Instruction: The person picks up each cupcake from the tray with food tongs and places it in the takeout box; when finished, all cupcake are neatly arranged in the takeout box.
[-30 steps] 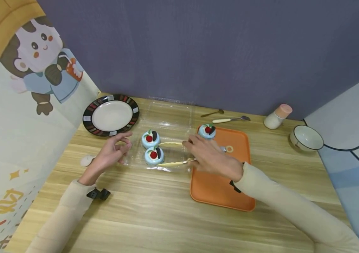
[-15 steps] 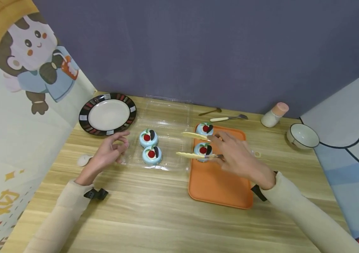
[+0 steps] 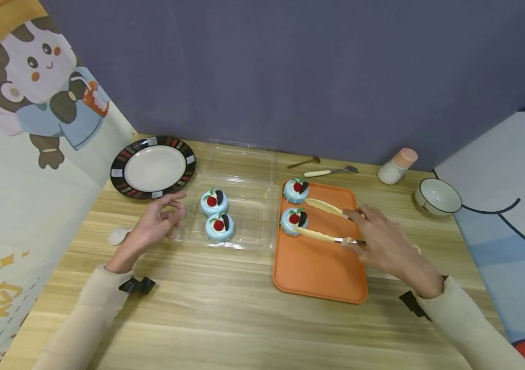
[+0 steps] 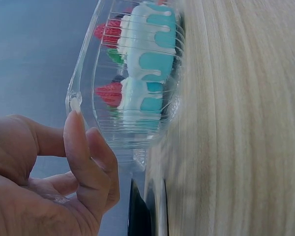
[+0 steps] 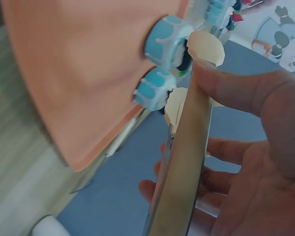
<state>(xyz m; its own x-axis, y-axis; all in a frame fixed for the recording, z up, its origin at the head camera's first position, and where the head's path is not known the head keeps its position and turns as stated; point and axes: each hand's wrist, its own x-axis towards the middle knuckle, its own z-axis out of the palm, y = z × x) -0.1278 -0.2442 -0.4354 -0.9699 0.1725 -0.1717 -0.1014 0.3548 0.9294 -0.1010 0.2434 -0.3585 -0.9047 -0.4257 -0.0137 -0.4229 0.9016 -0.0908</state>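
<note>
Tongs of silver metal with cream-yellow scalloped ends (image 3: 315, 234), in the head view, pinched in the right hand (image 3: 382, 241), arms spread apart over an orange rectangular tray (image 3: 318, 272) at right. Along that tray's left side, toward its far end, two round pale-blue cakes topped with red berries (image 3: 289, 222); near tong tip overlapping the nearer one, far tip just beside the farther, contact impossible to tell. Left of the tray, on a pale wooden table (image 3: 225, 318), an open clear plastic container (image 3: 250, 216) with two matching cakes (image 3: 209, 208) side by side in its left part. At its left edge, the left hand (image 3: 156, 218), fingers loosely bent. Far left, a white plate with black patterned rim (image 3: 119, 174); far right, a white bottle with pink cap (image 3: 389, 173) and a white dark-rimmed bowl (image 3: 429, 205). In the left wrist view, one fingertip against the container's rim, cakes visible through its ribbed wall. In the right wrist view, thumb on one tong arm, fingers bent behind the other, both ends apart, close to the tray's cakes.
</note>
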